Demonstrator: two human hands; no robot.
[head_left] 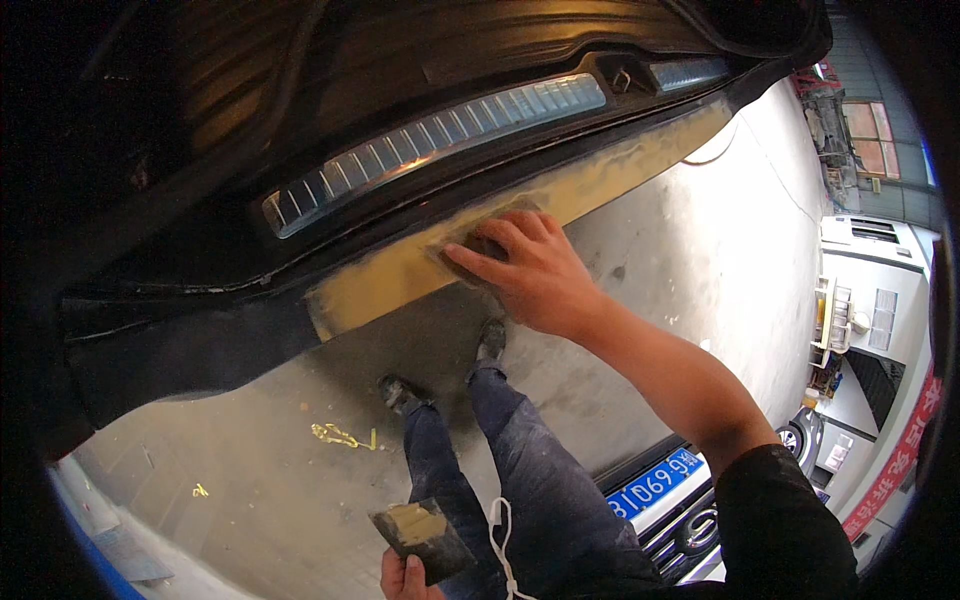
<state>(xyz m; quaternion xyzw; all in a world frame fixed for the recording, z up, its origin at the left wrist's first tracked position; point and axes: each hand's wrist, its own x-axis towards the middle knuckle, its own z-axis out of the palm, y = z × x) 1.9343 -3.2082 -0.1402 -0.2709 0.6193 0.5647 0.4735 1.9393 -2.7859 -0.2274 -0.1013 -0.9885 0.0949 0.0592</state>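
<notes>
My right hand [545,280] is closed over a dark, dusty sanding pad [488,247], its fingers curled round the far side. The pad lies against a long strip of tan filler [640,165] on the outer edge of a dark car bumper [190,350]. Most of the pad is hidden under the palm. Low in the picture, my left hand [405,580] grips a dark flat square [445,550] by its lower left corner. Tan filler is smeared across that square's upper face, and it is held away from the bumper, in front of my legs.
A ribbed metal sill plate [440,140] runs along the open trunk above the bumper. Yellow scraps [340,435] lie on the concrete floor [270,460]. Close behind my legs stands a car with a blue number plate [655,485]. A white cord [500,545] hangs in front of me.
</notes>
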